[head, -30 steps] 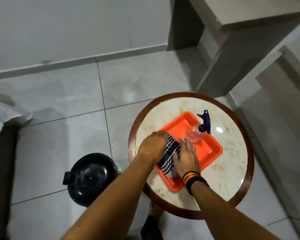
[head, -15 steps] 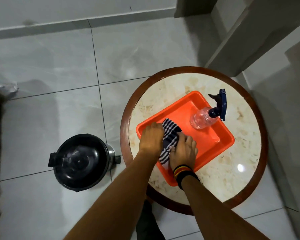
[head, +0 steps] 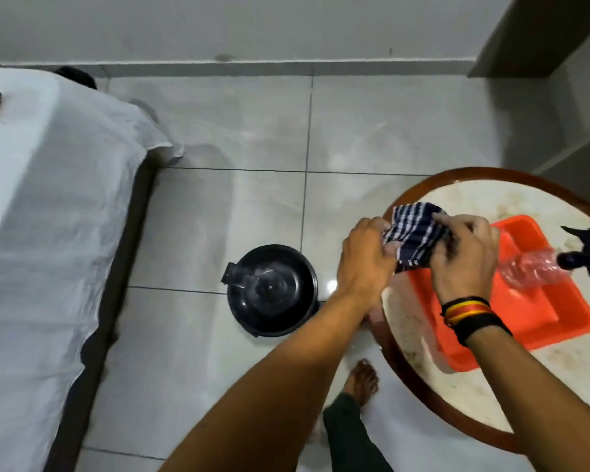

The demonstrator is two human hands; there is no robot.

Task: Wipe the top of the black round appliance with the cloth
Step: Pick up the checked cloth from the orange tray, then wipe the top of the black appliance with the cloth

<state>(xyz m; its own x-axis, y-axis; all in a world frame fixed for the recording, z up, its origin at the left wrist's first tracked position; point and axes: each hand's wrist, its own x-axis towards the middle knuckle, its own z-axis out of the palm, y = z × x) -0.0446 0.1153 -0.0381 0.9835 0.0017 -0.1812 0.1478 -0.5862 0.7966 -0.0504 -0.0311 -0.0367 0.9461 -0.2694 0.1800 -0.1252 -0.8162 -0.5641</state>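
The black round appliance (head: pixel 271 289) stands on the tiled floor, left of the round table; its glossy lid faces up and nothing touches it. A dark blue and white striped cloth (head: pixel 414 235) is lifted above the table's left edge. My left hand (head: pixel 367 258) grips its left side and my right hand (head: pixel 464 253) grips its right side. Both hands are to the right of the appliance and higher than it.
The round marble table (head: pixel 484 393) with a brown rim bears an orange tray (head: pixel 539 318) and a clear spray bottle (head: pixel 539 270) with a dark blue trigger. A bed with a white sheet (head: pixel 41 233) fills the left. My bare foot (head: pixel 361 381) is below the table's edge.
Both hands have lifted the cloth off the orange tray and carried it left, toward the table's edge. The camera has swung left, so the bed has come into view.
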